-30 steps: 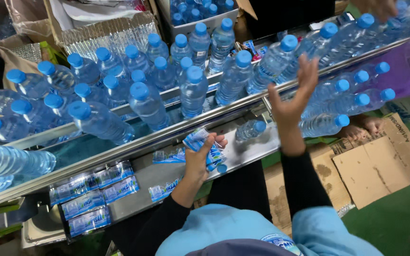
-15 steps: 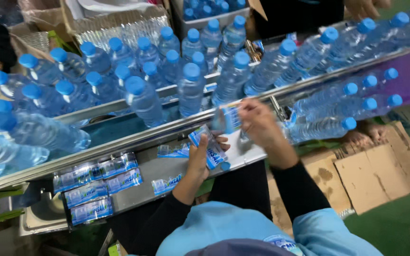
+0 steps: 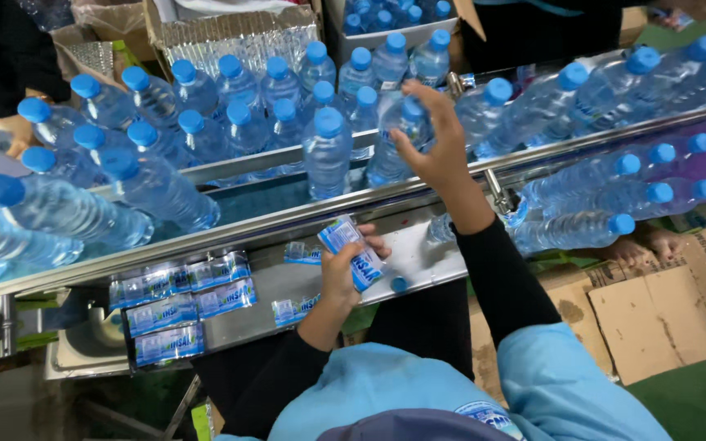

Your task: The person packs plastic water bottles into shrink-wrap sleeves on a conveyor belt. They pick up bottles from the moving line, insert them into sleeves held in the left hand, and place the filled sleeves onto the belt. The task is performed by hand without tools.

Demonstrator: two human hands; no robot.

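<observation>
Your clear plastic blue-capped bottle (image 3: pixel 402 131) stands upright on the conveyor; your stack of blue-and-white label sleeves (image 3: pixel 351 251) lies tilted.

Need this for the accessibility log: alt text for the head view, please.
Seen from above, a person's right hand grips a clear water bottle among many blue-capped bottles on a metal conveyor, while the left hand holds a small stack of blue-and-white labels. More label bundles lie on the steel ledge below.

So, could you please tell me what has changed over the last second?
The right hand went from raised and open, down to the label stack, then up onto a bottle on the conveyor, which it now grips. The left hand kept holding the label stack at the tray.
</observation>
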